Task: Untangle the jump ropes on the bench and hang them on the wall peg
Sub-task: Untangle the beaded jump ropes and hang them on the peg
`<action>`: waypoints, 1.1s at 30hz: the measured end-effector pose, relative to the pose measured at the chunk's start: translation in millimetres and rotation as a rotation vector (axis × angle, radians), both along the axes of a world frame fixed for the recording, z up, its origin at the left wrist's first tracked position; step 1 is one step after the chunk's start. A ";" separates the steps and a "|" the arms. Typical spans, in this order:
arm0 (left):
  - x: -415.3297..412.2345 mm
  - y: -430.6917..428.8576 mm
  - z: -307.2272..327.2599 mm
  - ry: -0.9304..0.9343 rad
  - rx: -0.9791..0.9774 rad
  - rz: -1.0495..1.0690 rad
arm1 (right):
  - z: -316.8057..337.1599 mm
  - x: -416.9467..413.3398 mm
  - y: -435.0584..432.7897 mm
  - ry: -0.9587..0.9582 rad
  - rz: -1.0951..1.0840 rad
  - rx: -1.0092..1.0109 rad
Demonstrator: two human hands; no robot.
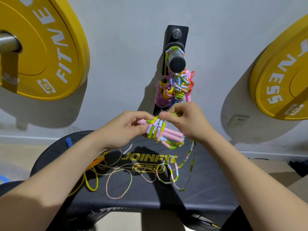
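My left hand (126, 127) and my right hand (185, 120) both grip a beaded jump rope (156, 129) with pink handles, wound into a bundle above the bench (208, 189). Its loose pastel beads trail down to the bench at the right. On the wall ahead, a black-capped wall peg (176, 59) carries hung ropes (173, 87): a beaded one, a purple cord with yellow handles, and a pink one. A thin speckled rope (119, 182) and a yellow rope (90, 180) lie tangled on the bench's left side.
Two yellow weight plates hang on the wall, one at the left (43, 47) and one at the right (283, 72). A wall socket (238, 120) sits low at the right. A blue handle (69, 142) lies at the bench's far left edge.
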State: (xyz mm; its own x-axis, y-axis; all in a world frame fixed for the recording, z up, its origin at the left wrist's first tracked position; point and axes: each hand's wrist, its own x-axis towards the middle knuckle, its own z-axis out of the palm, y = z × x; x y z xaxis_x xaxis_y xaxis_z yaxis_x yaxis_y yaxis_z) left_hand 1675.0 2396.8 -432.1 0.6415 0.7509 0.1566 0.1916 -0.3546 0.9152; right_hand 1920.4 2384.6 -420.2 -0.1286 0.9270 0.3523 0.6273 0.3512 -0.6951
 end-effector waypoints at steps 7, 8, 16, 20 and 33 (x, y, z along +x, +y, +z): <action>11.4 6.5 1.2 -0.504 -0.299 0.286 | -4.4 7.8 -5.9 0.092 0.130 -0.461; 10.3 9.0 0.2 -0.479 -0.276 0.385 | -7.0 3.9 -9.9 0.026 0.160 -0.547; 12.9 7.5 -20.6 0.349 0.572 0.677 | 9.6 -21.3 -31.3 -0.270 0.256 -0.341; 15.2 2.4 -25.3 0.468 0.521 0.331 | 7.3 -10.4 -21.6 -0.239 0.137 -0.004; 15.4 4.3 -9.2 -0.262 -0.104 0.629 | -11.7 19.1 -11.3 -0.011 0.160 -0.657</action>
State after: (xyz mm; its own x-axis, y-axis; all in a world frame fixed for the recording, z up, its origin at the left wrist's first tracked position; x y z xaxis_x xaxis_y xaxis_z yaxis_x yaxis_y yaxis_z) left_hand 1690.4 2401.0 -441.3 0.0297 0.9875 0.1545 0.1000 -0.1568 0.9826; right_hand 1939.5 2373.3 -431.9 -0.2822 0.9176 -0.2799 0.6110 -0.0530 -0.7899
